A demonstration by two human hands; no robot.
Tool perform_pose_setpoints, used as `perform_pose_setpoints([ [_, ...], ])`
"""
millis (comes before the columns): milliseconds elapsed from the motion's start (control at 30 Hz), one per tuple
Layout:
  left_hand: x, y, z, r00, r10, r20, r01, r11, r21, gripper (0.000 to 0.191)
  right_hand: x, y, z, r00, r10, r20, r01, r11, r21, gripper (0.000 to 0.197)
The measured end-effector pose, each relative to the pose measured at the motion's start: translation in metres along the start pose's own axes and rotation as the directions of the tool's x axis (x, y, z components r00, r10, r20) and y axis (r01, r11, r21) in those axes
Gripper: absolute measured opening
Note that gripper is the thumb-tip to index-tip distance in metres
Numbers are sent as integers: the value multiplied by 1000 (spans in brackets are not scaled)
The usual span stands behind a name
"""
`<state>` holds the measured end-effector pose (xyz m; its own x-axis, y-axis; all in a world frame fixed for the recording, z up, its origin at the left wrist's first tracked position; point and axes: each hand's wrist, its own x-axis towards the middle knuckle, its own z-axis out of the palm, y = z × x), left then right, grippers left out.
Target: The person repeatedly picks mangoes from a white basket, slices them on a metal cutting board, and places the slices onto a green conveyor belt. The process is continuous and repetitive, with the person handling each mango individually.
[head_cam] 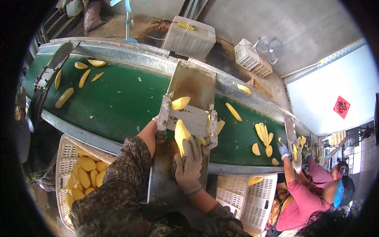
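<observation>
A metal slicing board (194, 77) with a pale blade plate (189, 120) spans the conveyor in front of me. My right hand (189, 169), in a dusty work glove, grips a long peeled yellow tuber (181, 136) lying over the board, its pointed end away from me. Another yellow piece (180, 103) rests at the board's left rail, beyond the plate. My left hand (155, 118) reaches under the left side of the board. Only a sliver at the wrist shows there, so its fingers are hidden.
Cut slices lie on the green conveyor belt (127, 97) on both sides. A white crate (60, 166) of peeled tubers stands at left, more crates (257, 204) at right. Further right, a co-worker in a red top (296, 204) works with gloved hands at another board (290, 127).
</observation>
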<state>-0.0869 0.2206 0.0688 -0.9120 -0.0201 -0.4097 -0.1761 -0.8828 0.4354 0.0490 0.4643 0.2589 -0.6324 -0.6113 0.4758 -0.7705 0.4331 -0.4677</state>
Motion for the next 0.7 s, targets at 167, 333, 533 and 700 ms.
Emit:
perform_pose_setpoints([
  [167,-3,-6,-10,1000,-7,-15,7,1000,-6,47,11,-2,11,995,92,24,-87,985,-152,58],
  [333,-17,-4,-10,998,3,-55,-2,1000,19,46,93,4,29,975,197,99,-151,924,-352,55],
  [533,-9,-5,-22,998,-17,-64,17,1000,0,45,149,42,45,920,319,228,-194,875,-443,62],
  [700,19,-1,-56,997,0,-80,-3,999,-36,44,154,55,41,933,299,203,-199,894,-401,61],
])
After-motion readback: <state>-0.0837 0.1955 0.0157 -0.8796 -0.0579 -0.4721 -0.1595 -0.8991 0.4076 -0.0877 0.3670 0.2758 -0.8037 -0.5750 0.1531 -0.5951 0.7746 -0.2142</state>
